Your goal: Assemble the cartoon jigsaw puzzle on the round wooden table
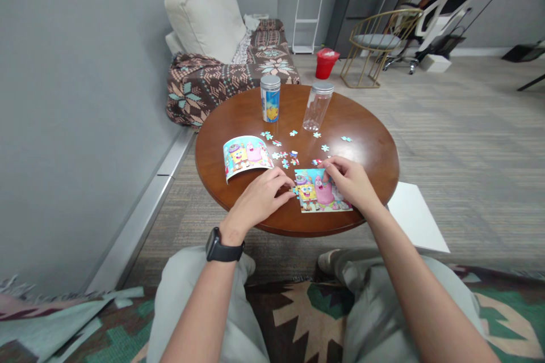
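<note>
A partly assembled jigsaw puzzle (310,204) with yellow and pink cartoon figures lies near the front of the round table. At its left edge, my left hand (264,195) has thumb and fingers closed around a small light-blue puzzle piece (295,191). My right hand (349,181) reaches over the puzzle's upper right, its fingers bent together and hiding whatever is between them. Beyond the puzzle are several loose pieces (285,163). Left of them stands a curved picture sheet (247,161) showing the same figures.
Toward the back of the wooden table (366,125) stand a printed jar (270,99) and a clear jar (317,108), both with silver lids. Behind are a draped sofa (272,57), a red bin (326,63) and a gold-framed chair (374,39). A person sits farther off at right.
</note>
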The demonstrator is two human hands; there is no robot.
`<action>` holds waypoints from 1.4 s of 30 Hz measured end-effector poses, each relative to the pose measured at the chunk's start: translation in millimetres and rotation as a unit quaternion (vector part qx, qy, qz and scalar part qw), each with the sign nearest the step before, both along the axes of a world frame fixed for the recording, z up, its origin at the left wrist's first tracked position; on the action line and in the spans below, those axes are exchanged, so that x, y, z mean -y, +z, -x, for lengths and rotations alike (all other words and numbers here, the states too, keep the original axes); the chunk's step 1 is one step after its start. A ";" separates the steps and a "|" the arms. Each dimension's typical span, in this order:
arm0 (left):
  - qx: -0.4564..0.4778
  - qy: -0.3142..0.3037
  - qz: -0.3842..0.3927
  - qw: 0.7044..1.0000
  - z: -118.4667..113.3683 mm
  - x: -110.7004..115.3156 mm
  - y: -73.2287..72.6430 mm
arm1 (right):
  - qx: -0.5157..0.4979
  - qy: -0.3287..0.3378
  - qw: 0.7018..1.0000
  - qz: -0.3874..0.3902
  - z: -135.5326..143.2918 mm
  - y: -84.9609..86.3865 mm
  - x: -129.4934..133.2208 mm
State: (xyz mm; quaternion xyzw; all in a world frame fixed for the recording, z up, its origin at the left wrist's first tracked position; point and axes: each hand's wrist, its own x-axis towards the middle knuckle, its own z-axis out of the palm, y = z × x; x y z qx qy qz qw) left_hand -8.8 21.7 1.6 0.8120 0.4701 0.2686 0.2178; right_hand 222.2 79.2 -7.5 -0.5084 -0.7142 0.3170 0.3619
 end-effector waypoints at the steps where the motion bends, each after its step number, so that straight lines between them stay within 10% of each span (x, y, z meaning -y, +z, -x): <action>1: -0.007 -0.001 -0.003 1.000 -0.7 -0.3 0.4 | 0.002 -0.001 1.000 0.001 0.0 0.2 -0.1; 42: -0.066 -0.028 -0.089 0.993 0.9 4.7 -1.6 | 0.014 0.008 1.000 -0.004 -0.3 0.4 0.3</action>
